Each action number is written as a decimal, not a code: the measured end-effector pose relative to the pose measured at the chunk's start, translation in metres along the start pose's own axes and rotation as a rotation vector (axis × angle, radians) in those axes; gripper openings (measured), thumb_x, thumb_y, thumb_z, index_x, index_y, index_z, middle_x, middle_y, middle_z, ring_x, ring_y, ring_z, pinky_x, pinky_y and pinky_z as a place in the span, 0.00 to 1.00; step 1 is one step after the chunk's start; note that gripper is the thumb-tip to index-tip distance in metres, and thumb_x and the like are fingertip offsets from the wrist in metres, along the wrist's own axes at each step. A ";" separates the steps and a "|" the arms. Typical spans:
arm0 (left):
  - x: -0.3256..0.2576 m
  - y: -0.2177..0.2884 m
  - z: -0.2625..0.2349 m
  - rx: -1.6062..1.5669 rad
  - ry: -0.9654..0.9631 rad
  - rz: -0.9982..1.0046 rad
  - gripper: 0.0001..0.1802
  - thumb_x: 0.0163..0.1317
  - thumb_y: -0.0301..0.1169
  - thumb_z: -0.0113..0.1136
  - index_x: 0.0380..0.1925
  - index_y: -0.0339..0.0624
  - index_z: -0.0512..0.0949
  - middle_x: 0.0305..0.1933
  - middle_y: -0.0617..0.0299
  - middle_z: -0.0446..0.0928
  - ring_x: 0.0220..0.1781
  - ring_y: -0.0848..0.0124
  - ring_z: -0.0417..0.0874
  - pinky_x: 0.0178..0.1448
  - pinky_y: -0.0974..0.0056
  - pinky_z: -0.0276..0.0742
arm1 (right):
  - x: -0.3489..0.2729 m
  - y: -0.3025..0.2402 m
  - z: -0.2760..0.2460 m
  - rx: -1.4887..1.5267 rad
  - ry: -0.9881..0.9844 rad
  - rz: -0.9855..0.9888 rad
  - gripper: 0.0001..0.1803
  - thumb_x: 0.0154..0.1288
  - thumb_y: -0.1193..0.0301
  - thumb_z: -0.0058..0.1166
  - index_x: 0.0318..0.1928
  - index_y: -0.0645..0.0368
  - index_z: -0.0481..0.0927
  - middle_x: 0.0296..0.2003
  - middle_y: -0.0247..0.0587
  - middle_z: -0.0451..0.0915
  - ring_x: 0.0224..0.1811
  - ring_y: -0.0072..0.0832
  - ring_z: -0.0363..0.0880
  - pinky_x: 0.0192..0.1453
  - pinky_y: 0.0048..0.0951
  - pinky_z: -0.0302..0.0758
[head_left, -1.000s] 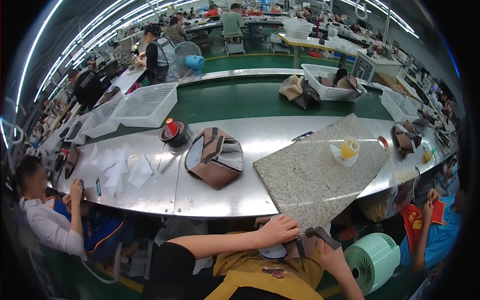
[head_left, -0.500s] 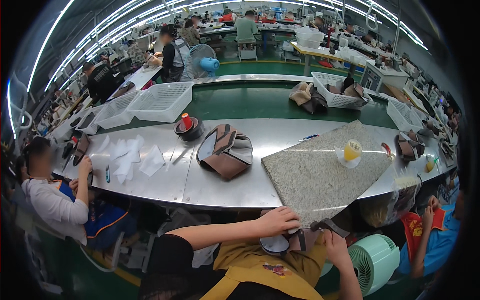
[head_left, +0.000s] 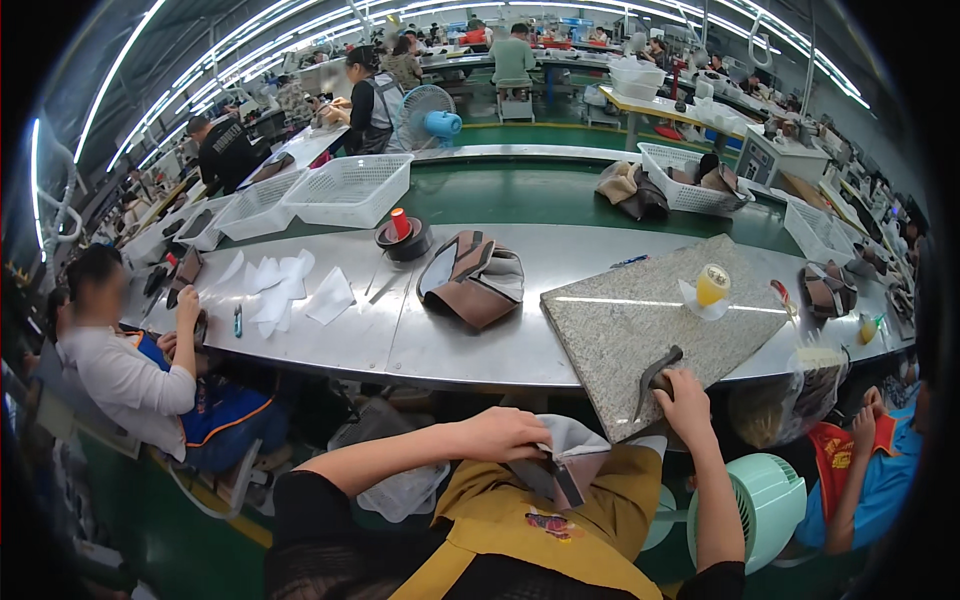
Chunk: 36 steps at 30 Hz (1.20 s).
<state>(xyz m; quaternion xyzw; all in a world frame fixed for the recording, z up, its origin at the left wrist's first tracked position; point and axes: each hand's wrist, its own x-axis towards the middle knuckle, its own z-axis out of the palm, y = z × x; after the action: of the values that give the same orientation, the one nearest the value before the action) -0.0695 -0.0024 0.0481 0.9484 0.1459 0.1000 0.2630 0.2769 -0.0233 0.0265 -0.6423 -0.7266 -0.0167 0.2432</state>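
Both hands are occupied: the left hand (head_left: 515,435) pins a grey-brown shoe upper (head_left: 565,462) on the lap, the right hand (head_left: 685,398) grips a hammer (head_left: 655,372), best swung squarely

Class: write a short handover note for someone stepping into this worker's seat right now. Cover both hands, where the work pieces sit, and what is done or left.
Left hand: pressing the grey-and-brown shoe upper piece on the lap.
Right hand: gripping the dark metal hammer, its head on the speckled grey stone slab.
Brown folded shoe uppers wait on the steel table.
Done: piece and hammer in hand. Left: cannot tell.
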 end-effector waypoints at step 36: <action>0.122 -0.060 -0.197 -0.301 0.355 -0.461 0.19 0.67 0.41 0.54 0.40 0.33 0.78 0.35 0.62 0.78 0.38 0.76 0.74 0.45 0.69 0.71 | 0.005 -0.028 0.009 0.147 0.080 -0.039 0.12 0.55 0.77 0.55 0.42 0.57 0.79 0.48 0.43 0.74 0.52 0.41 0.73 0.56 0.42 0.69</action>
<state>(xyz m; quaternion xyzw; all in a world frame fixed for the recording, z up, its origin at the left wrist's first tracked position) -0.0212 0.1796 0.1953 0.8087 0.3838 0.2223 0.3864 0.2473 -0.0204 0.0282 -0.6072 -0.7279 0.0062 0.3185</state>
